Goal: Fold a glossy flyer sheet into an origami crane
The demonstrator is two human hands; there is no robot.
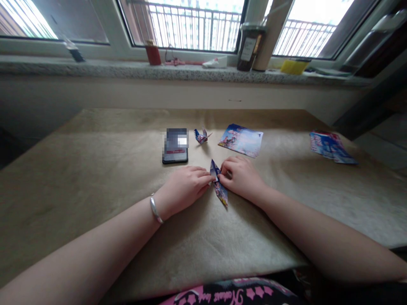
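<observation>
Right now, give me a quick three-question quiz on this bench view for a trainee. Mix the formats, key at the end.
1. Multiple choice: what do the left hand and right hand both touch?
A) the yellow object
B) the folded paper
C) the red object

2. Fill in the blank: the silver bracelet is on the person's ____ wrist.

3. True or false: on the table, the small paper bird sits between the phone and the pale blue printed sheet.

Key: 1. B; 2. left; 3. true.
</observation>
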